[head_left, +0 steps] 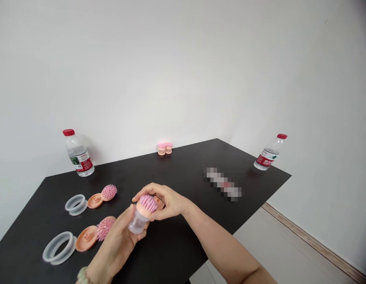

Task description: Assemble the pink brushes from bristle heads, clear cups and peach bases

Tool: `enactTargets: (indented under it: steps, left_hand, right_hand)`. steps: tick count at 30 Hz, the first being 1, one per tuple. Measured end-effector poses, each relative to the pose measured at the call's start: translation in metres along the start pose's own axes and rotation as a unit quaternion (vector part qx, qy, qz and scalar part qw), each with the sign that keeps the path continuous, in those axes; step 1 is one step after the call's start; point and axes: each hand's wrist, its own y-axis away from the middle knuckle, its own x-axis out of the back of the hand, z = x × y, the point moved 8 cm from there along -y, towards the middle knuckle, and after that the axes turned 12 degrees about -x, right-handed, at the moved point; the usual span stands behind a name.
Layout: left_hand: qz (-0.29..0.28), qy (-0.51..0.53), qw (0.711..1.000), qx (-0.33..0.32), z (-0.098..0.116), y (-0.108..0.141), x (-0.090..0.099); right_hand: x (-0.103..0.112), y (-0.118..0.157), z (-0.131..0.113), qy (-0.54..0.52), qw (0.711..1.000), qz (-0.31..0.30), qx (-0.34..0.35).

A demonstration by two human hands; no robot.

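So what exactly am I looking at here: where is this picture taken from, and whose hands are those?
There is no machine here: these are a person's two bare hands, seen from a camera worn on their head, looking forward and down. The left hand cups a clear cylinder topped by a pink-bristled brush head, and the right hand grips around that head. On the black table lie clear rings, peach discs and more pink brush heads. Two small peach-and-pink brushes stand at the far edge, and two red-capped water bottles stand near the corners.
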Motion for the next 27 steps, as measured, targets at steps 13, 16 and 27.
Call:
enactTargets:
  steps: [13, 16, 27]
  left_hand:
    - [-0.034, -0.065, 0.996, -0.051, 0.006, -0.001, -0.002]
    - [-0.034, -0.082, 0.994, -0.063, 0.007, 0.001, -0.004]
    - [0.044, -0.221, 0.963, -0.148, 0.020, 0.000, 0.006]
  right_hand:
    - [0.006, -0.005, 0.016, 0.048, 0.997, 0.055, -0.020]
    - [0.008, -0.005, 0.023, 0.056, 0.995, 0.071, -0.043]
    - [0.007, -0.007, 0.025, 0.186, 0.967, 0.149, -0.089]
